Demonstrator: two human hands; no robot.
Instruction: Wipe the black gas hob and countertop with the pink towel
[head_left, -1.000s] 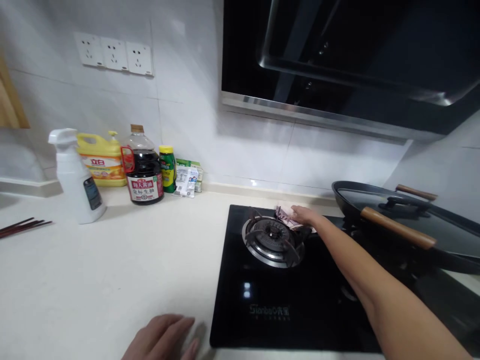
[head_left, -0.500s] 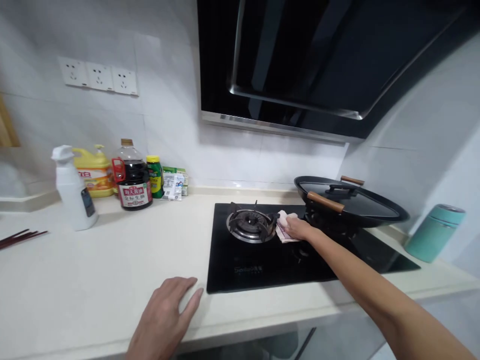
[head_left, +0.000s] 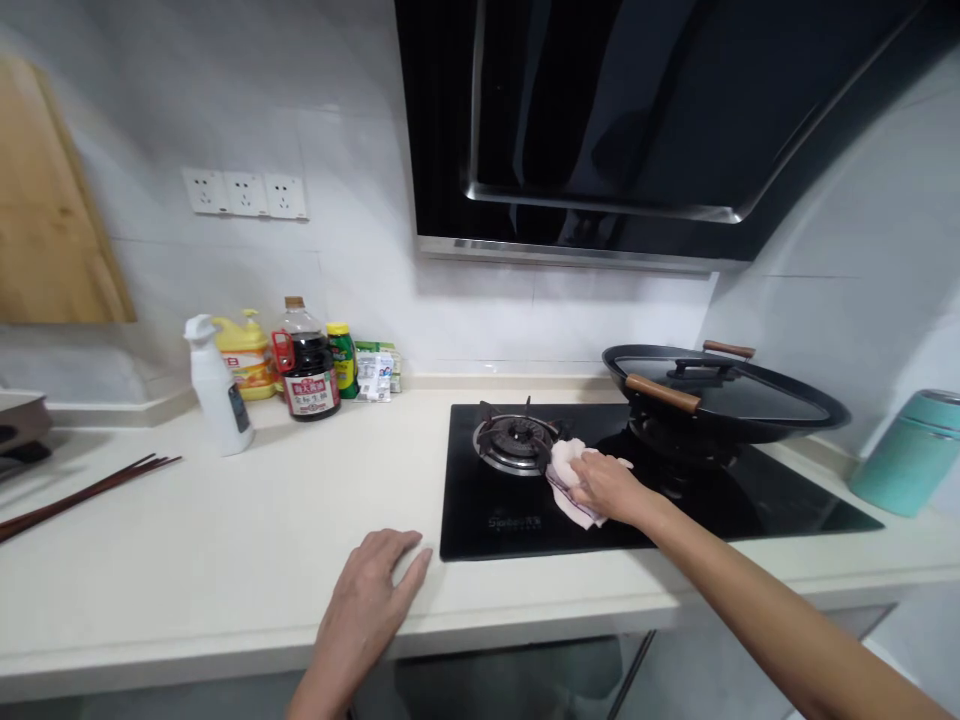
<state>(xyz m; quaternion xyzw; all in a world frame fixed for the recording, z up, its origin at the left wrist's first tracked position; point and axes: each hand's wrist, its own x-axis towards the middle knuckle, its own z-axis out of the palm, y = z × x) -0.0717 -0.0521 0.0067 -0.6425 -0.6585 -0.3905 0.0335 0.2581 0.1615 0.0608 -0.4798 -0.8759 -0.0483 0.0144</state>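
Nearest, the left hand (head_left: pixel 371 590) is at the near part of the pale countertop (head_left: pixel 247 540), released, its fingers loosely spread just left of the black cooktop (head_left: pixel 469 530). Whether its palm presses on the surface, I cannot tell. Slightly farther and to the right, the right hand (head_left: pixel 609 487) grasps a bunched pinkish-white cloth (head_left: pixel 564 470), which lies on the cooktop at the near right side of the left burner (head_left: pixel 516 438). The cloth's near corner spreads flat on the black glass.

Dark chopsticks (head_left: pixel 90 497) lie on the counter at the far left. On the right, a teal container (head_left: pixel 904 455) stands beside the cooktop. Left of it, a black wok (head_left: pixel 825 418) with a lid (head_left: pixel 765 395) on it and wooden handles sits over the right side of the cooktop.

Farther back on the left stand a white spray bottle (head_left: pixel 217 390), a yellow jug (head_left: pixel 247 352), a dark sauce bottle (head_left: pixel 310 372), a green bottle (head_left: pixel 343 362) and some packets (head_left: pixel 375 375). Farthest, three sockets (head_left: pixel 246 194) line the tiled wall, left of a black range hood (head_left: pixel 600 130).
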